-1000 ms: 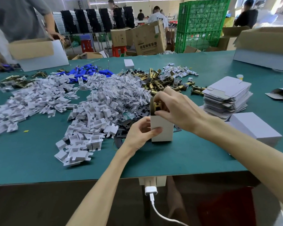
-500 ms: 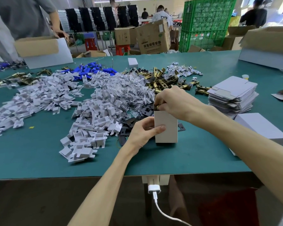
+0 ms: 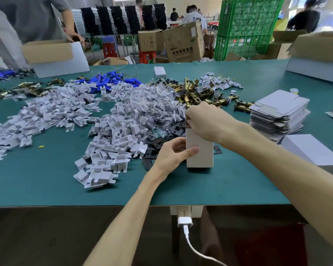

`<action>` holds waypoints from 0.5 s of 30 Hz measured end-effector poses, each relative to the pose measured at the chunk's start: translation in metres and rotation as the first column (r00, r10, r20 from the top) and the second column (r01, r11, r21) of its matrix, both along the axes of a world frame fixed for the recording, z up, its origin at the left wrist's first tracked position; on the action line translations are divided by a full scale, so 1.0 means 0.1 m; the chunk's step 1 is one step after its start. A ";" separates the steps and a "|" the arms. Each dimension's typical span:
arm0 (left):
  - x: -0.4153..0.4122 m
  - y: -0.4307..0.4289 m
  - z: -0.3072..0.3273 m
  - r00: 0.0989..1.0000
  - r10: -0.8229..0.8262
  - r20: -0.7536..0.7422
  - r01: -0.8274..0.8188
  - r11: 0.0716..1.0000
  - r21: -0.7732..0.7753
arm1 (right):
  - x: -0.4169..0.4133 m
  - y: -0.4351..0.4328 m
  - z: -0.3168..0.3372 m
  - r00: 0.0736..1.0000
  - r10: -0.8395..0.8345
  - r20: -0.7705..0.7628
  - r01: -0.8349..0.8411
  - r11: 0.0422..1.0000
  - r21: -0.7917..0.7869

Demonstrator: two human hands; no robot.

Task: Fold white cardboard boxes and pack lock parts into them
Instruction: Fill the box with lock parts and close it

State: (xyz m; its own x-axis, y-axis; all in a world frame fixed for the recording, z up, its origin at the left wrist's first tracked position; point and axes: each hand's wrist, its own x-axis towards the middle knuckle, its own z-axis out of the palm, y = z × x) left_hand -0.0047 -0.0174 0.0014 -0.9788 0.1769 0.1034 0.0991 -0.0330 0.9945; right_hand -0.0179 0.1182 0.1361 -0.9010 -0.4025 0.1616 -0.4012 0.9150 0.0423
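Upright at centre frame on green table [image 3: 46, 185]: white box [image 3: 200, 158]. Gripped low on side by left hand [image 3: 171, 156], thumb across front. Covered at top by right hand [image 3: 206, 121], fingers bent onto rim.

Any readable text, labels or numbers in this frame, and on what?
Tilted brown carton: a row of printed characters, too blurred to read.
Smaller brown carton: small dark marks, too small to read.
Upright white box: no print visible.
Nothing can be quoted.
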 end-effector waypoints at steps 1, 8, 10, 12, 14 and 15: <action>0.00 0.00 0.00 1.000 0.002 0.000 -0.002 1.000 0.005 | 0.02 -0.03 0.00 1.000 0.004 -0.029 -0.005 1.000 -0.008; 0.00 -0.02 -0.02 0.999 0.048 -0.020 -0.050 0.994 -0.102 | 0.18 -0.48 -0.09 0.953 0.180 -0.244 -0.205 0.975 -0.082; 0.01 -0.05 -0.06 0.995 0.086 -0.043 -0.092 0.983 -0.159 | 0.21 -0.66 -0.17 0.959 0.225 -0.174 -0.248 0.961 -0.122; 0.02 -0.07 -0.08 0.995 0.095 0.014 -0.091 0.978 -0.189 | 0.21 -0.83 -0.27 0.961 0.251 -0.114 -0.263 0.958 -0.113; 0.06 -0.08 -0.08 0.999 0.017 0.048 -0.005 0.970 -0.243 | 0.16 -0.97 -0.38 0.967 0.250 -0.041 -0.253 0.962 -0.104; 0.06 -0.10 -0.11 0.997 -0.002 0.075 0.021 0.968 -0.251 | 0.14 -1.02 -0.44 0.969 0.247 0.011 -0.244 0.964 -0.106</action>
